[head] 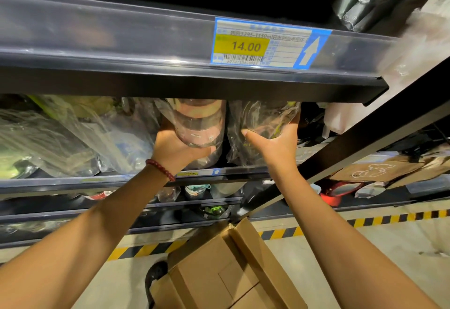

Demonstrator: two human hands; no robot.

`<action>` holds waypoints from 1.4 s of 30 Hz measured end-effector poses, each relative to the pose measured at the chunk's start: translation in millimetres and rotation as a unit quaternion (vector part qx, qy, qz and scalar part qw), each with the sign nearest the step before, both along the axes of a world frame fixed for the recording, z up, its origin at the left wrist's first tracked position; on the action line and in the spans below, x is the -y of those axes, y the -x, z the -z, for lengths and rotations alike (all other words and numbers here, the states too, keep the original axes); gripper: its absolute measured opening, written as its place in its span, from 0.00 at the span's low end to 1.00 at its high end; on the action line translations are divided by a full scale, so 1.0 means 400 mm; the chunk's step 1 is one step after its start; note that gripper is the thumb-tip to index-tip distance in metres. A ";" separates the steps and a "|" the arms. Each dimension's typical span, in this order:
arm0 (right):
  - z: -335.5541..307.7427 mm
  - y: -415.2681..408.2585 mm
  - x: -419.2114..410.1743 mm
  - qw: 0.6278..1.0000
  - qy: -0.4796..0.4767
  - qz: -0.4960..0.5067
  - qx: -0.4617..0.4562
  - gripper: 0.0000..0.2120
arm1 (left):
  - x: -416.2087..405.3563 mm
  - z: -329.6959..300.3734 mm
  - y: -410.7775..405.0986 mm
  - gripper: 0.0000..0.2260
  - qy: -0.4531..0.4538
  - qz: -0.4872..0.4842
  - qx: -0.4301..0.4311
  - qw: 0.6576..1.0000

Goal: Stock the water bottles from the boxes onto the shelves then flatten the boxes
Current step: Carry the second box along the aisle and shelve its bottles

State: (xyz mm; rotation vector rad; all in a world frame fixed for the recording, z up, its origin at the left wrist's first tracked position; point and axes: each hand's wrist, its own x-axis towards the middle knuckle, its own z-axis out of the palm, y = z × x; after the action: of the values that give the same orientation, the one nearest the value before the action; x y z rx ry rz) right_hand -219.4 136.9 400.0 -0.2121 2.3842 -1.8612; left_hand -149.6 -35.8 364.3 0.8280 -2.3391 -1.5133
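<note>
- A dark metal shelf unit is seen from below and in front; its upper shelf edge point(170, 40) carries a clear plastic label strip with a blue and yellow price tag point(265, 44) reading 14.00.
- The shelf below point(97, 182) is packed with bottles wrapped in clear plastic bags, and further bottles are seen on the lower tiers.
- A pale concrete floor point(365, 247) is marked with a yellow and black striped line point(377, 219) running along the base of the unit.
- An open cardboard box point(219, 272) stands on the floor below the arms, its flaps raised.
- To the right, brown paper bags point(379, 168) and a red item are laid on a neighbouring shelf.
- The left hand point(177, 148), with a red bead bracelet point(160, 166) at the wrist, is cupped under the base of a pink water bottle point(199, 123) in a clear bag, the thumb curled round its lower edge.
- The right hand point(272, 145) is spread half open against a second bagged bottle point(265, 118), thumb pressed on its front and fingers wrapped round its right side.
- Both bottles are held upright side by side at the front of the middle shelf, just above its label strip, directly above the two hands.
</note>
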 end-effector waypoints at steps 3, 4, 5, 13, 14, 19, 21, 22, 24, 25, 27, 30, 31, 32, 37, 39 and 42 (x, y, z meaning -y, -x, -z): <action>0.002 0.005 -0.001 1.000 0.010 -0.003 0.015 0.24 | 0.001 0.006 -0.006 0.21 0.012 0.011 -0.009 1.000; -0.002 0.006 -0.001 1.000 0.014 -0.003 0.016 0.24 | 0.003 0.007 -0.006 0.21 0.010 0.010 -0.008 1.000; 0.000 0.010 -0.003 1.000 0.016 -0.003 0.014 0.24 | 0.005 0.008 -0.006 0.21 0.008 0.010 -0.004 1.000; 0.002 0.028 0.000 0.999 -0.029 -0.026 -0.021 0.17 | 0.009 -0.001 -0.009 0.15 0.000 0.022 0.002 1.000; 0.001 0.029 0.002 0.999 -0.029 -0.024 -0.018 0.17 | 0.009 0.000 -0.009 0.14 -0.001 0.020 0.002 1.000; 0.025 0.016 0.016 0.999 0.030 0.011 0.030 0.20 | 0.012 0.011 -0.008 0.17 0.008 0.025 -0.005 1.000; 0.039 0.006 0.016 0.998 0.047 0.007 0.034 0.24 | 0.013 0.013 -0.009 0.17 0.011 0.029 -0.007 0.999; 0.045 0.003 0.017 0.998 0.052 0.001 0.032 0.29 | 0.014 0.015 -0.009 0.17 0.009 0.031 -0.009 0.999; 0.049 -0.002 0.017 0.998 0.054 -0.008 0.033 0.34 | 0.015 0.019 -0.011 0.15 -0.001 0.034 -0.014 0.999; 0.047 -0.004 0.016 0.998 0.054 -0.009 0.034 0.34 | 0.015 0.021 -0.011 0.15 -0.003 0.034 -0.015 0.999; 0.047 -0.009 0.017 0.998 0.057 -0.013 0.034 0.32 | 0.017 0.026 -0.009 0.16 -0.003 0.035 -0.018 0.999; 0.058 -0.016 0.020 0.998 0.062 -0.015 0.027 0.35 | 0.027 0.025 -0.008 0.18 0.011 0.042 -0.007 0.999; 0.059 -0.018 0.021 0.998 0.061 -0.012 0.027 0.35 | 0.031 0.024 -0.008 0.18 0.016 0.052 -0.002 0.999; 0.060 -0.019 0.022 0.998 0.060 -0.010 0.027 0.36 | 0.033 0.021 -0.009 0.18 0.021 0.062 0.003 0.998; 0.056 -0.026 0.033 0.999 0.027 0.005 0.024 0.38 | 0.038 0.036 -0.019 0.14 0.002 0.038 0.000 0.999; 0.049 -0.030 0.035 0.999 0.016 0.012 0.027 0.40 | 0.037 0.040 -0.018 0.13 -0.002 0.034 0.008 0.999; 0.045 -0.031 0.030 0.999 -0.002 0.008 0.035 0.40 | 0.038 0.044 -0.017 0.13 -0.010 0.037 0.022 0.999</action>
State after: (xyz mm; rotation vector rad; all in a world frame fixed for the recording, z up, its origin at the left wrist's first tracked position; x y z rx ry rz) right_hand -207.1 124.9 382.0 -0.1252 2.3498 -1.8397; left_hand -142.9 -50.8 346.8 0.7949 -2.4160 -1.5661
